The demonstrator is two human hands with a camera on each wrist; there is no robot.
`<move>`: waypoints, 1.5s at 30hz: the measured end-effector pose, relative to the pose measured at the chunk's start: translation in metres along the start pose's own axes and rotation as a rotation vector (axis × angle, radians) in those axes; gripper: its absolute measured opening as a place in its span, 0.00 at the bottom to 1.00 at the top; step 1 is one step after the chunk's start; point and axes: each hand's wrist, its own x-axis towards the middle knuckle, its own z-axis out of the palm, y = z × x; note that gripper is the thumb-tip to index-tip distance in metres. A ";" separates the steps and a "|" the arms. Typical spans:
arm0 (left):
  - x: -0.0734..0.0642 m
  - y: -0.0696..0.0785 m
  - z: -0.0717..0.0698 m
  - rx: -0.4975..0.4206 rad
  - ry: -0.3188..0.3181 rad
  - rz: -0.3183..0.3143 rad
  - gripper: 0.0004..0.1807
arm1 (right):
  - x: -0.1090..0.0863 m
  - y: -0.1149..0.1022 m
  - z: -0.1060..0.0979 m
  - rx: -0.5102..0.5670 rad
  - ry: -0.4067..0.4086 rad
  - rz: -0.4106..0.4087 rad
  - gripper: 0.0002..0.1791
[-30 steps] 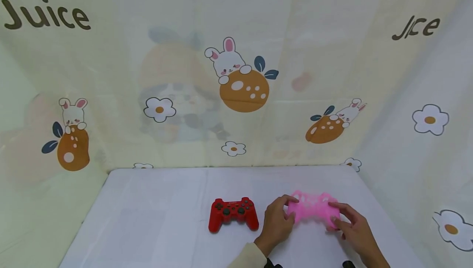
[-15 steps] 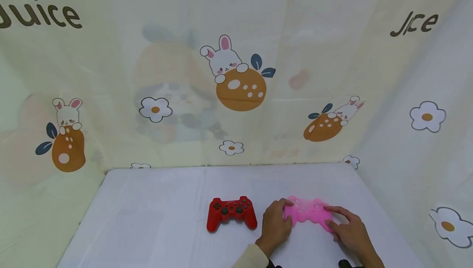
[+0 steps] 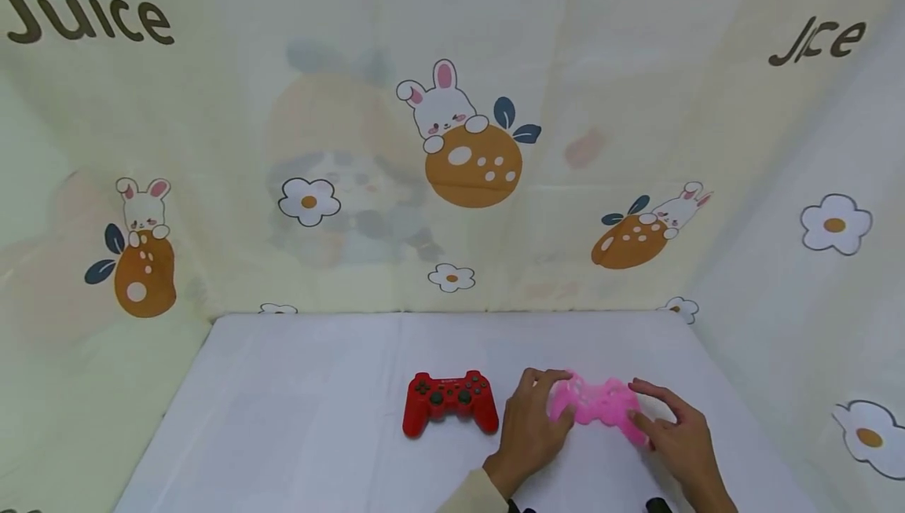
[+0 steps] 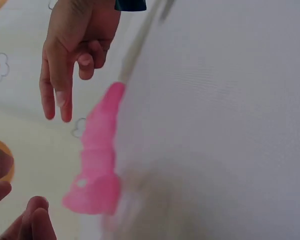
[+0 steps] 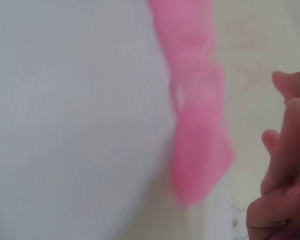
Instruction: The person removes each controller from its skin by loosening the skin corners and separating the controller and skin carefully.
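Observation:
A pink, soft-looking game controller cover (image 3: 597, 403) is low over the white table on the right, tilted down toward its right end. My left hand (image 3: 530, 423) is at its left end, thumb and fingers spread around that side. At the other end is my right hand (image 3: 679, 434), index finger and thumb apart. Both wrist views show a gap between the fingers and the cover (image 4: 100, 155); the right hand's fingers (image 5: 290, 145) stand off to one side of it. A red game controller (image 3: 450, 403) lies face up just left of my left hand.
The white tabletop (image 3: 283, 403) ends at a hanging cloth (image 3: 368, 254) printed with rabbits, oranges and flowers, which also closes in both sides. A small black object (image 3: 657, 505) shows at the bottom edge near my right wrist.
The pink cover has tilted and its right end has dropped lower. Finger and thumb of both hands, earlier on its ends, have come away from it. The red controller stays put.

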 end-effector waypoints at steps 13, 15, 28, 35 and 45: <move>-0.014 0.021 -0.088 0.033 0.090 0.153 0.24 | -0.054 -0.103 0.038 0.040 0.066 -0.441 0.28; -0.017 0.015 -0.104 0.062 0.110 0.144 0.25 | -0.058 -0.112 0.049 0.018 0.062 -0.464 0.30; -0.045 -0.060 -0.176 0.182 0.224 0.027 0.32 | -0.059 -0.116 0.141 0.033 -0.115 -0.430 0.44; -0.058 -0.093 -0.185 0.199 0.233 -0.066 0.38 | -0.051 -0.114 0.174 -0.047 -0.222 -0.400 0.51; -0.061 -0.121 -0.177 0.124 0.143 -0.164 0.39 | -0.041 -0.106 0.189 -0.111 -0.241 -0.353 0.48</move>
